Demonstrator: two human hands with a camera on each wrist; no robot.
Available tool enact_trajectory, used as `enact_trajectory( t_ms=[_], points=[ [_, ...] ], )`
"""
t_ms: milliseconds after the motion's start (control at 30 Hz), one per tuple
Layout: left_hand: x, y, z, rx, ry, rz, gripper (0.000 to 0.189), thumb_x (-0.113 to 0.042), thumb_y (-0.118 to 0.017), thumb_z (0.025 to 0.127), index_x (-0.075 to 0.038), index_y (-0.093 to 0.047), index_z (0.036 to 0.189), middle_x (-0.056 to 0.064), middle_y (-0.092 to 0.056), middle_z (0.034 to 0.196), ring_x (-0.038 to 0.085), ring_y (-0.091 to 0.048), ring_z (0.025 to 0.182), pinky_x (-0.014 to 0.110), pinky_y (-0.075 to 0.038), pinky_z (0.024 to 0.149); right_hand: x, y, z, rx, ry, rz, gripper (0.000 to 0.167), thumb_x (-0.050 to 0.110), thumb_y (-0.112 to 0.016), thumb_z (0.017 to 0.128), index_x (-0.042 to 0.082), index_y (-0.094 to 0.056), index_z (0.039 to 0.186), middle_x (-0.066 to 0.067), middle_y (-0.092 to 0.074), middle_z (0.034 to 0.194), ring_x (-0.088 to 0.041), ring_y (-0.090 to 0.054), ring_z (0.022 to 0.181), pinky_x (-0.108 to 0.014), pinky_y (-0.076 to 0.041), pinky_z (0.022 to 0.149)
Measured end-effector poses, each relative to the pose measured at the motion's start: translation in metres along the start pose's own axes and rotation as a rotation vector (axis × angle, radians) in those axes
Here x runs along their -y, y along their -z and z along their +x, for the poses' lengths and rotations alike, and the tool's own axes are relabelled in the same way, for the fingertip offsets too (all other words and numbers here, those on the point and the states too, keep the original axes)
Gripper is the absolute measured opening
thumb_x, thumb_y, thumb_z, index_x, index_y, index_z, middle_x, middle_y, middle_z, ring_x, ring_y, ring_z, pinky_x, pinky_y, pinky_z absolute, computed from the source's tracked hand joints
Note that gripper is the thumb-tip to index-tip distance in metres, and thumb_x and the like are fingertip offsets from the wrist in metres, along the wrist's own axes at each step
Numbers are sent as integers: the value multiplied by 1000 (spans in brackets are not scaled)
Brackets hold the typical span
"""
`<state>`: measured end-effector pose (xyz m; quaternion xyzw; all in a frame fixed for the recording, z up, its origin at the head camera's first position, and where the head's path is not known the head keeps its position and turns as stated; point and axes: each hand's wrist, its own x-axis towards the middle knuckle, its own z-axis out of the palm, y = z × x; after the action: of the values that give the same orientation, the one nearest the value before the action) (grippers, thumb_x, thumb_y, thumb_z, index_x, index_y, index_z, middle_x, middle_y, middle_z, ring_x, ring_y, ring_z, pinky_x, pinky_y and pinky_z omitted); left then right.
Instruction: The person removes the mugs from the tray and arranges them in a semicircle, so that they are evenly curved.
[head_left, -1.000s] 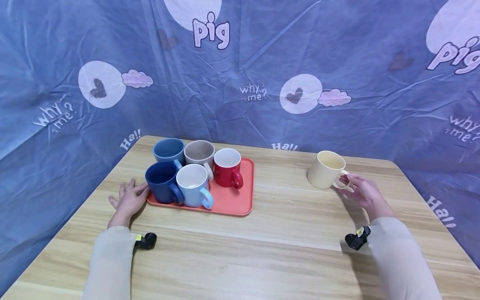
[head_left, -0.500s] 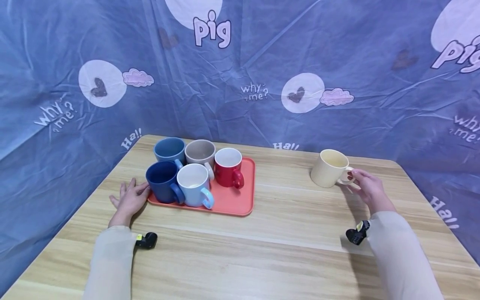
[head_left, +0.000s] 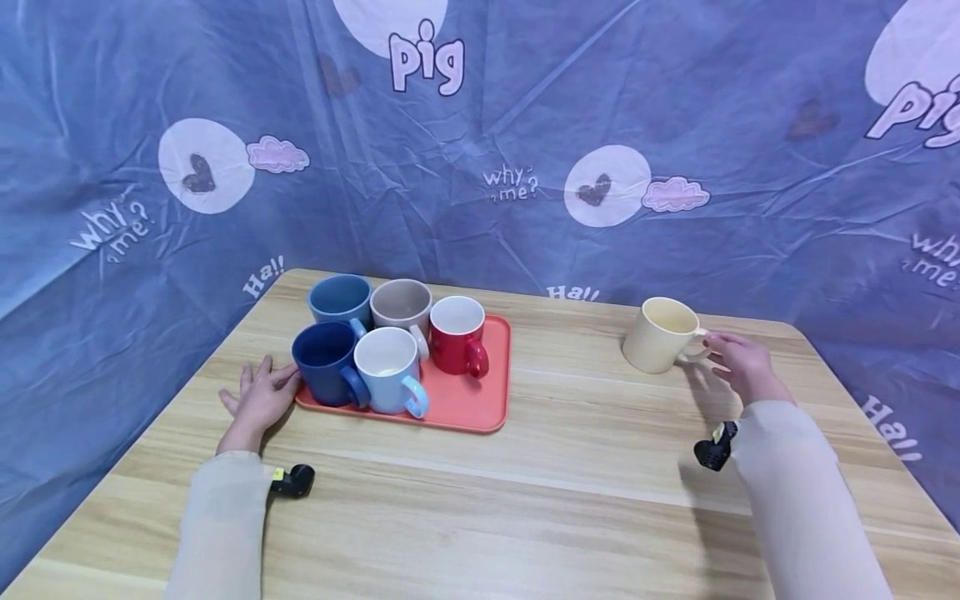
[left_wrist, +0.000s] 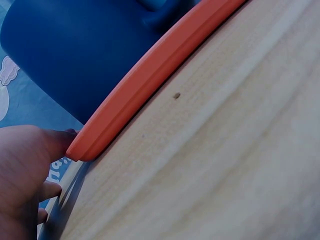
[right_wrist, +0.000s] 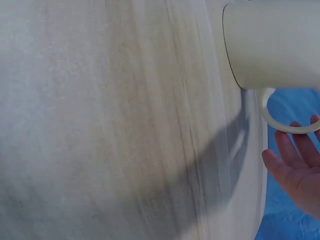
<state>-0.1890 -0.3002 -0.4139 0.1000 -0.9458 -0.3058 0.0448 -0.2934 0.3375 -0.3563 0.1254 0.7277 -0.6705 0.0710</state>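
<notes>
In the head view a cream mug stands upright at the back right of the table. My right hand is at its handle, pinching it with the fingertips; in the right wrist view the lower fingers lie loosely around the handle loop. At the left, my left hand rests beside an orange-red tray, its fingers spread and a fingertip touching the rim. On this tray stand a navy mug, a light blue mug, a red mug, a taupe mug and a teal mug.
The wooden table ends at a blue printed cloth hanging behind it. A small black camera sits on each wrist, one by the left sleeve and one by the right sleeve.
The cream mug has shifted slightly, its handle turning further to the right, and my right hand has moved back with it. My left hand and the tray have stayed put.
</notes>
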Motion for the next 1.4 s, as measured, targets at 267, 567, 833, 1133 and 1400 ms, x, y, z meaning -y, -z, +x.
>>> enact_trajectory(
  t_ms=[267,567,833,1133,1400],
  points=[
    [0,0,1,-13,-18,13,48,-37,-35,91,-3,-46,122,31,-11,135,47,9,121,63,19,81,13,-9,-1,-161,-50,6,7,19,-57,82,15,-53,86,14,-54,62,-6,-58,69,-31,-43,82],
    [0,-1,1,-25,-33,15,48,-38,-35,90,-4,-46,122,31,-12,135,48,8,121,64,19,81,25,-22,4,-292,-112,-9,56,14,-53,83,-3,-29,130,-24,-50,113,0,-53,48,-28,-41,84],
    [0,-1,2,-31,-34,9,48,-38,-36,90,-4,-46,122,31,-13,134,48,7,121,64,19,81,25,-19,5,-177,-104,-26,59,21,-45,87,-3,-17,134,-19,-18,137,-6,-56,83,-34,-27,95],
    [0,1,1,-29,-33,8,48,-37,-35,90,-3,-46,122,31,-12,135,48,7,121,63,19,81,29,3,1,120,-36,-223,79,46,-33,87,-4,8,133,-27,8,136,-41,-3,123,-49,-12,98],
    [1,0,-1,-19,-25,3,46,-36,-36,90,-3,-46,122,31,-11,135,48,8,121,63,19,81,46,5,-10,115,34,-345,86,53,-32,84,-6,6,133,-30,7,135,-45,-1,121,-56,-10,95]
  ],
)
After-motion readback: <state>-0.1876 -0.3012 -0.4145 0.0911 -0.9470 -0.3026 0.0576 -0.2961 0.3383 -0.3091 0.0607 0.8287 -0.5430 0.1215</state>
